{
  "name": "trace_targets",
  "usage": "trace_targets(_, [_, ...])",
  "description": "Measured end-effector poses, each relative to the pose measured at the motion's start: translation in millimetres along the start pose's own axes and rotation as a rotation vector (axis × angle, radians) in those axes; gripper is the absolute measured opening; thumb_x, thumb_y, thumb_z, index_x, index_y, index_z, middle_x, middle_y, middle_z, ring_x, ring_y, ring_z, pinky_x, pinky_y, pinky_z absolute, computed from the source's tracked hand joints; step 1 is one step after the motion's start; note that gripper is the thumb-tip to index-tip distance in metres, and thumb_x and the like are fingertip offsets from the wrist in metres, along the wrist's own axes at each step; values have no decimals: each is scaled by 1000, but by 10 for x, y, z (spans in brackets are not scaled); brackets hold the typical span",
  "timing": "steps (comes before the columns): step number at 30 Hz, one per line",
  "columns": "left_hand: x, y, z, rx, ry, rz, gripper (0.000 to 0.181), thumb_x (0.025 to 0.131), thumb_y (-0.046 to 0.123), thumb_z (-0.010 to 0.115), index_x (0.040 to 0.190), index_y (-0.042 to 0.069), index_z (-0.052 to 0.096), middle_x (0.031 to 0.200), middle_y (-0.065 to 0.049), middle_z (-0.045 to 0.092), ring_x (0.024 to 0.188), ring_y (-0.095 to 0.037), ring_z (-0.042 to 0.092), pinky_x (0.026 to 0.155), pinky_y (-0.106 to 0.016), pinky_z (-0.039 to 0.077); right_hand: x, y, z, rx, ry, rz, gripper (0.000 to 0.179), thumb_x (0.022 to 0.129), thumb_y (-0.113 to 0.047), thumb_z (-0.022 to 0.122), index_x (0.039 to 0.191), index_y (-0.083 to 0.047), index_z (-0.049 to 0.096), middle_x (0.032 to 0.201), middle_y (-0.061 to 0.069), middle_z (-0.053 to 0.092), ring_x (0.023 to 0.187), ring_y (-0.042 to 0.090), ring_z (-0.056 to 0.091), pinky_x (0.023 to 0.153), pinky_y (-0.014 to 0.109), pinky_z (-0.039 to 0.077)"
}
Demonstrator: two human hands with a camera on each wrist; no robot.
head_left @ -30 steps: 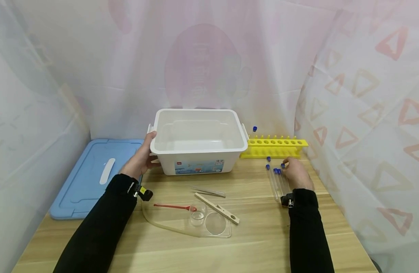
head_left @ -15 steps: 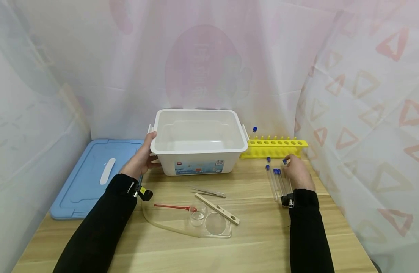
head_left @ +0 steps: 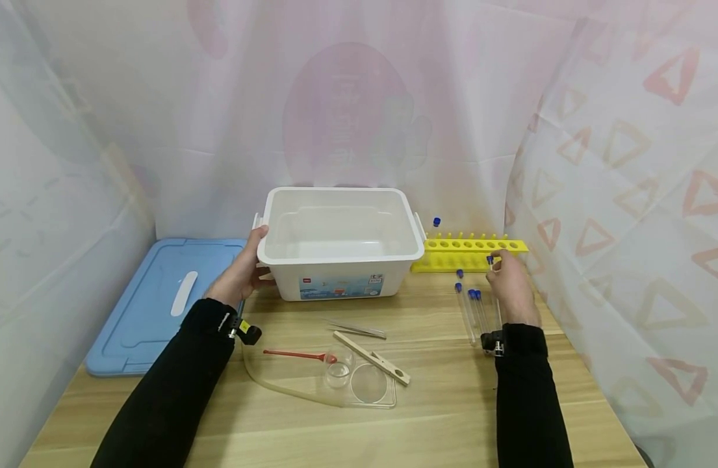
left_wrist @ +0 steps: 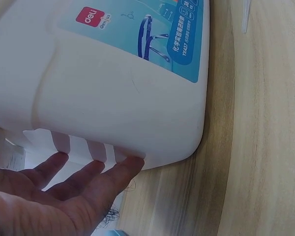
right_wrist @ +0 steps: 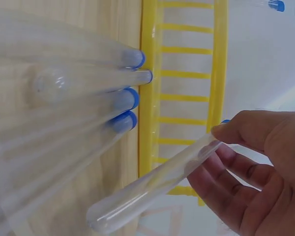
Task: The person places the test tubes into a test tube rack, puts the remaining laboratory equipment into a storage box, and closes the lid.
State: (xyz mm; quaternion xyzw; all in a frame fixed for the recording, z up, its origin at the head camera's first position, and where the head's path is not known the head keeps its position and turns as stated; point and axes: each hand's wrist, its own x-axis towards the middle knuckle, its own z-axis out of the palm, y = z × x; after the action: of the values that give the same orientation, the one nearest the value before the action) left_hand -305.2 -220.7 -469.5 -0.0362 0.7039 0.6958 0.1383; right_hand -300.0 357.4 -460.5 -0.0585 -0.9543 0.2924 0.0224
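My right hand [head_left: 512, 286] pinches a clear test tube [right_wrist: 152, 182] with a blue cap, thumb near the capped end. In the right wrist view the tube slants, its round end pointing away from the fingers. The yellow test tube rack [head_left: 474, 246] is close behind it. Several capped tubes [head_left: 466, 315] lie on the table to the hand's left. My left hand [head_left: 238, 266] rests on the left side of a white plastic box [head_left: 335, 276], thumb at the rim. In the left wrist view its fingertips [left_wrist: 132, 162] touch the box wall.
A blue lid [head_left: 142, 299] lies at the left. In front of the box are tweezers [head_left: 359, 329], a wooden test tube clamp [head_left: 370, 356], a red spoon [head_left: 294, 354], a small clear cup [head_left: 338, 372] and a yellowish hose [head_left: 277, 388]. Another blue cap [head_left: 437, 221] shows behind the rack.
My right hand has raised the capped test tube and moved it away from me, toward the rack. The left hand and the box have not moved.
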Motion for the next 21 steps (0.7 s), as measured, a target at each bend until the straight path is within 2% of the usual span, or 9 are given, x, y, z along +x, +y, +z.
trace_targets(6, [-6, 5, 0, -3, -7, -2, 108, 109, 92, 28, 189, 20, 17, 188, -33, 22, 177, -59, 31, 137, -80, 39, -17, -74, -24, 36, 100, -66, 59, 116, -4, 54, 174, 1, 47, 147, 35, 64, 123, 51, 69, 88, 53, 59])
trace_targets(13, [-13, 19, 8, 0, -6, -2, 108, 110, 91, 27, 189, 19, 17, 187, -33, 22, 177, -59, 32, 137, -80, 38, -17, -163, -41, 83, 226, -131, 55, 115, -3, 56, 170, 2, 52, 141, 32, 66, 131, 54, 70, 104, 68, 63])
trace_targets(21, [-20, 34, 14, -8, -1, -11, 107, 110, 91, 26, 189, 18, 18, 187, -33, 23, 177, -58, 32, 137, -79, 39, -54, -306, -71, 117, 360, -187, 50, 118, -2, 59, 167, 2, 53, 146, 34, 66, 135, 55, 71, 105, 67, 66])
